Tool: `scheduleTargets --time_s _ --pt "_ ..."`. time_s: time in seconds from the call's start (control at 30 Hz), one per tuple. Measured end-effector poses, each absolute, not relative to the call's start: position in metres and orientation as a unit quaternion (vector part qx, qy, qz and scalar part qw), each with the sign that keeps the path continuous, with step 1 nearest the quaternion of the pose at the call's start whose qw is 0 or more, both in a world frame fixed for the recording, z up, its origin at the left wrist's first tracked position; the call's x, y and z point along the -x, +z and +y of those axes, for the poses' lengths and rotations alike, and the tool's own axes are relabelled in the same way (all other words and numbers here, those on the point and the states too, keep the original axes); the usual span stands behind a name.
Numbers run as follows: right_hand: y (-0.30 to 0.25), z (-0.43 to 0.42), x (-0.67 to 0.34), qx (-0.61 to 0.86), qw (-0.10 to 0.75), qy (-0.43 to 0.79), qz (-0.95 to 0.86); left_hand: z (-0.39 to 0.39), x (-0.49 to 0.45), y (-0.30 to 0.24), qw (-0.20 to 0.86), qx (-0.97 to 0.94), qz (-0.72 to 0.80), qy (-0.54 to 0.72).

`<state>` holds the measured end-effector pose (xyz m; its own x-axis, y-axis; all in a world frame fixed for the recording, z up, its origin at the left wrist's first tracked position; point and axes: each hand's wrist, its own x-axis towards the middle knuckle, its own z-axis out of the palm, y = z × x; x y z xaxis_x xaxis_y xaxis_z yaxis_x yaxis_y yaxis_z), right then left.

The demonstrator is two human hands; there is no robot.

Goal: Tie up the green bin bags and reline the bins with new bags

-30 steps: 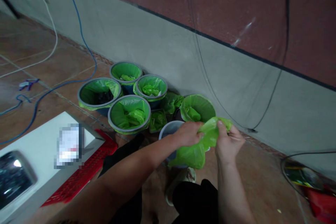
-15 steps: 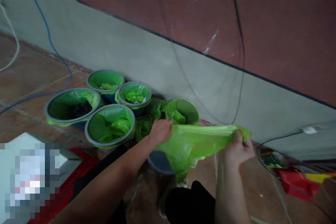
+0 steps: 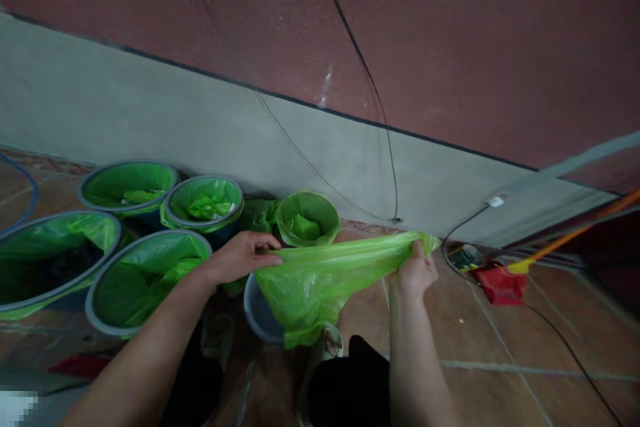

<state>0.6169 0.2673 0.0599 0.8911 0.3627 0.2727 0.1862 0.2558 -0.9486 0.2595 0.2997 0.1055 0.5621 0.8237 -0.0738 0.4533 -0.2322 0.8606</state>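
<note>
A thin green plastic bag (image 3: 320, 283) hangs stretched between my two hands, its top edge pulled taut and its lower part drooping. My left hand (image 3: 250, 255) pinches the left end of that edge between thumb and fingers. At the other end, the fingers of my right hand (image 3: 415, 268) are closed round the bunched plastic. Below the bag, partly covered by it, stands a grey bin (image 3: 261, 310) with no green lining showing on its visible part. Just beyond my left hand is a small green-lined bin (image 3: 307, 219) with crumpled green plastic inside.
Several green-lined bins with grey rims, such as a near one (image 3: 150, 280) and a far one (image 3: 127, 187), crowd the left by the wall (image 3: 125, 107). At right lie a red dustpan-like piece (image 3: 503, 283), a yellow-orange pole (image 3: 575, 240) and a black cable (image 3: 453, 237) on the tiles.
The view has turned to the right, so the bins appear further left. Both hands still hold the green bag stretched; my left fingers look less tightly curled than before.
</note>
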Motion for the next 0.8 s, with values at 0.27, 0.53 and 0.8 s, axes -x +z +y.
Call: scheduleTargets --time_s 0.27,0.53,0.8 --pt "0.067 0.27 -0.615 0.576 0.808 0.082 -0.093 0.322 -0.23 0.096 0.341 -0.71 0.527 0.318" --pt "0.087 0.255 -0.586 0.746 0.576 -0.153 -0.298 0.312 -0.262 0.108 0.418 -0.606 0.513 0.441" --pt "0.105 0.251 -0.47 0.537 0.413 0.101 -0.728 0.297 -0.302 0.115 0.511 -0.652 0.401 0.392"
